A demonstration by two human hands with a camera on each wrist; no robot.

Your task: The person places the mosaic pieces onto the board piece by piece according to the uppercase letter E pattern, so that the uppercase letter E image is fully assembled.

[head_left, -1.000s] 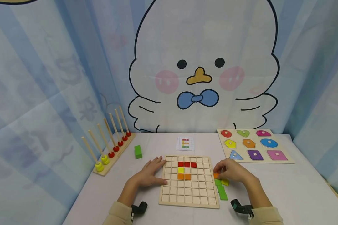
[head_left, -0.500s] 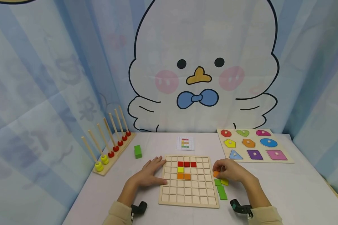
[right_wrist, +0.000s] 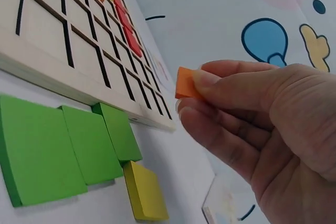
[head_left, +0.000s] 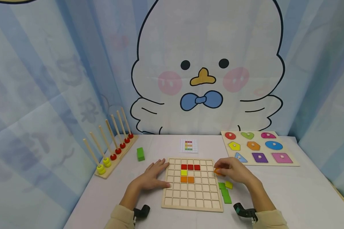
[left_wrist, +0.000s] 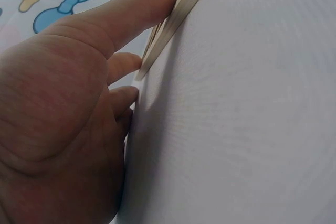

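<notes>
Between thumb and fingers, my right hand [head_left: 234, 170] pinches an orange square tile [right_wrist: 187, 83], lifted beside the right edge of the wooden grid board [head_left: 195, 203]. My left hand [head_left: 152, 176] lies spread at the board's left edge, its thumb touching the frame in the left wrist view. On the board sit a row of red tiles [head_left: 190, 167], a yellow tile [head_left: 184, 172] below them, and two orange tiles [head_left: 187, 179] under that. Green tiles [right_wrist: 42, 150] and a loose yellow tile [right_wrist: 147, 191] lie on the table along the board's right side.
A pattern card [head_left: 189, 146] lies behind the board. At the back right is a shape puzzle board [head_left: 261, 148]. To the left stand a peg rack [head_left: 116, 156] with red and yellow beads and a green block [head_left: 140, 154]. A printed curtain [head_left: 206, 38] hangs behind the table.
My right hand has lifted the orange tile off the table and moved it slightly up and left, towards the board's edge. My left hand has stayed in place.
</notes>
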